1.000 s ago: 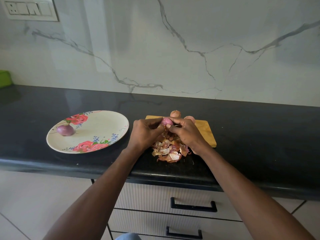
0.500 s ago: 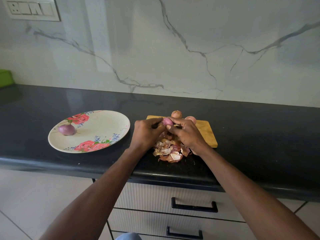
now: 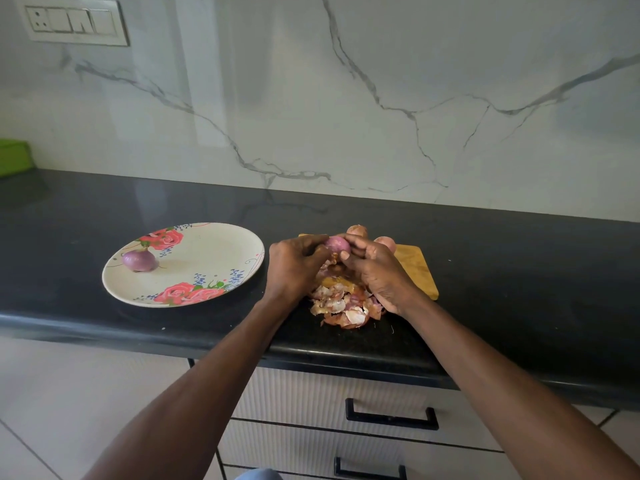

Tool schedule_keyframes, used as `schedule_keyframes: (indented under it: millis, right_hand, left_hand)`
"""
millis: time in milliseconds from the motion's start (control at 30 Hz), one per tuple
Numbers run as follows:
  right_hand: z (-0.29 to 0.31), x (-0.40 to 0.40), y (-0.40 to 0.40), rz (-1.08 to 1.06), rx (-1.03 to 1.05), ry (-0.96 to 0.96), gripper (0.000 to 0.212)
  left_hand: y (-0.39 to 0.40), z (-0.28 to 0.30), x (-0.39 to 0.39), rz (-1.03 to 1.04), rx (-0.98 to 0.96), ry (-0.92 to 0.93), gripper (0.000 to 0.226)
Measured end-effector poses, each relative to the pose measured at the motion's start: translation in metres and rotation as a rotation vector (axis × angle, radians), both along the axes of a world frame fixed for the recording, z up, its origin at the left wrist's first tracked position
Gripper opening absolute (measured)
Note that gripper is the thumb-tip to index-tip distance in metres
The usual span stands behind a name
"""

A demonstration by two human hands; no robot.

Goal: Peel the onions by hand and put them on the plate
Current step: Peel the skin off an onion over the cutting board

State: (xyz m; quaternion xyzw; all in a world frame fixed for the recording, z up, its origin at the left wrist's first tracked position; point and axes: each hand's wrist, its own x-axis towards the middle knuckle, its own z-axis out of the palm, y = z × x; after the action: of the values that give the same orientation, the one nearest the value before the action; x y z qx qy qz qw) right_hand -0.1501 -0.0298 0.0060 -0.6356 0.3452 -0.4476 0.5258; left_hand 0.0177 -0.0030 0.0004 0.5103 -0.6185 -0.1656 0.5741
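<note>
Nearest the surface's front edge I see loose skins heaped. Above them my left hand and right hand both pinch the half-peeled onion; slick flesh could squirt out and roll off. Two unpeeled onions wait behind; the plate lies left.

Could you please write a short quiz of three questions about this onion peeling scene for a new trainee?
1. True or false: the plate holds one peeled onion.
2. What do the left hand and right hand hold together?
3. Where does the pile of skins lie: A on the plate, B on the counter below the hands?

Key: 1 true; 2 an onion; 3 B.
</note>
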Motion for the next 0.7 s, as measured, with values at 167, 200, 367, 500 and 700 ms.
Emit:
schedule_keyframes:
  millis: [167,200,367,500,700]
  right_hand:
    - [0.0038,0.0014,-0.0007,0.035,0.156,-0.199,0.038]
    - [0.0050,0.0010,-0.0009,0.042,0.180,-0.231,0.038]
    - [0.0083,0.0002,-0.0025,0.073,0.238,-0.308,0.038]
    - [0.0080,0.0004,-0.0033,0.046,0.238,-0.306,0.042]
    - [0.0078,0.0013,-0.0022,0.053,0.176,-0.230,0.038]
  left_hand:
    - [-0.0002,0.0033,0.0010,-0.104,0.074,0.210,0.022]
    - [-0.0005,0.0040,0.0009,-0.136,0.087,0.250,0.022]
    - [0.0002,0.0059,-0.0012,-0.202,0.074,0.290,0.021]
    - [-0.0006,0.0053,-0.0018,-0.187,0.084,0.263,0.023]
    - [0.0013,0.0061,-0.0005,-0.170,0.076,0.219,0.015]
